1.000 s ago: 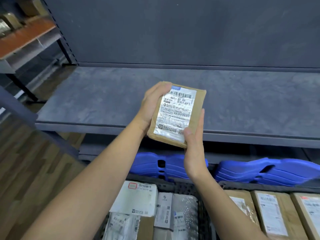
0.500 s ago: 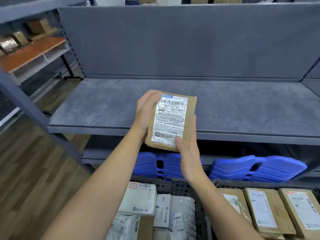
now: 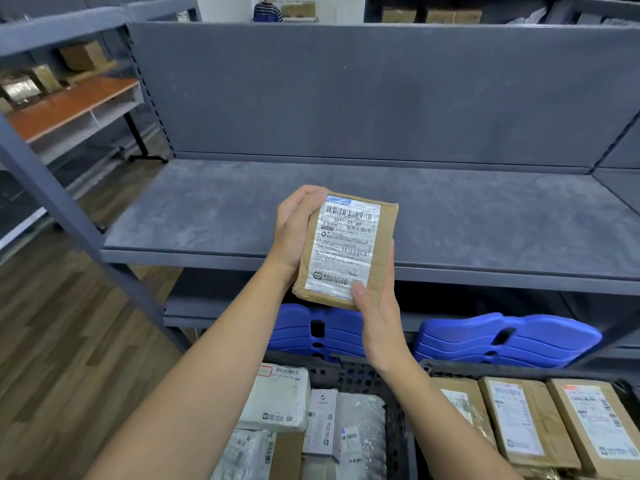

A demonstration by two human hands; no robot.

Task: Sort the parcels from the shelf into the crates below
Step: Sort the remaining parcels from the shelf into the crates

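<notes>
Brown cardboard parcel with a white label, above the grey shelf, gripped by left hand and right hand fingers.

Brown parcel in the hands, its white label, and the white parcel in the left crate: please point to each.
brown parcel (image 3: 382, 233), head view, bare cardboard right of the label.
white label (image 3: 346, 247), head view, middle of the print.
white parcel (image 3: 277, 400), head view, middle of its top face.

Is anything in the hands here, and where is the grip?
A brown parcel, in both hands: the left hand wraps its left edge, the right hand holds its lower right corner.
</notes>
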